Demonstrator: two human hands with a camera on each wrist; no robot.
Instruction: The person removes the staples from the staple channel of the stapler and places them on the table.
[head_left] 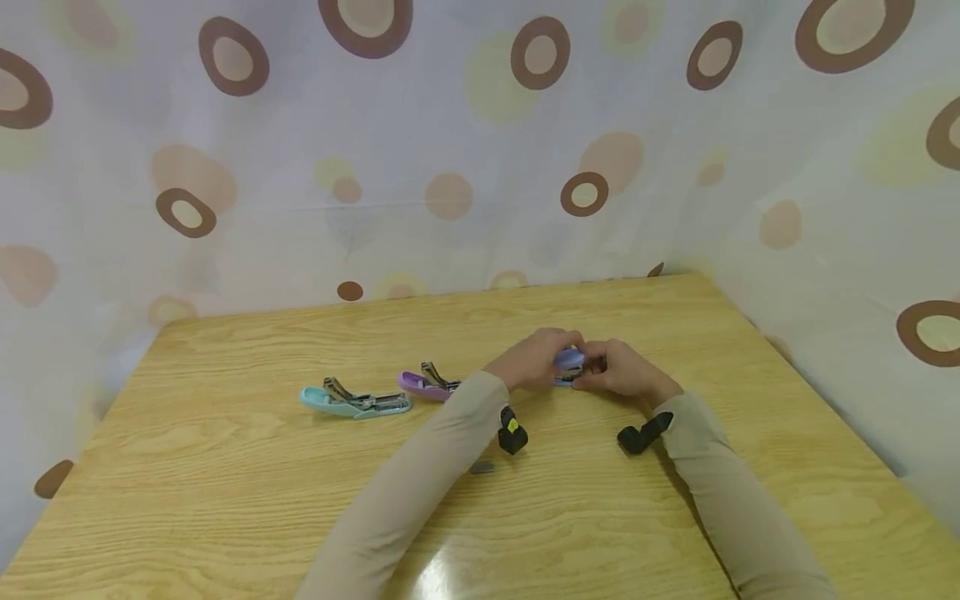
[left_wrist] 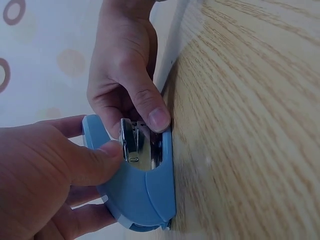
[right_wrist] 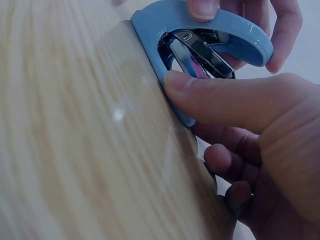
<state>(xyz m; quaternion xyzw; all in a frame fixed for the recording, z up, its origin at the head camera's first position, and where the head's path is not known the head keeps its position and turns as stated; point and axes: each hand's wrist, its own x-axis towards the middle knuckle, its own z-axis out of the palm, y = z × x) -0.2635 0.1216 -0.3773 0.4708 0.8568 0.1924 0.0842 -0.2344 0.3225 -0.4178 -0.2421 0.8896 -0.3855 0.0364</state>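
Observation:
Near the table's middle right, both hands hold a blue stapler (head_left: 570, 359) low over the wood. My left hand (head_left: 534, 360) grips its cover, the thumb on one side and fingers round the other, as the left wrist view shows. My right hand (head_left: 626, 371) pinches the front of the base, with the thumb (right_wrist: 200, 92) on its edge. Between the cover (left_wrist: 132, 195) and base, the metal staple channel (left_wrist: 131, 140) shows, with the cover raised away from the base. A small pink-purple patch appears inside in the right wrist view.
Left of the hands lie a mint stapler (head_left: 352, 403) and a purple stapler (head_left: 422, 385), both folded open with metal parts up; the left sleeve partly hides the purple one. A small grey strip (head_left: 482, 467) lies beside that sleeve. A patterned curtain (head_left: 450, 250) borders the table.

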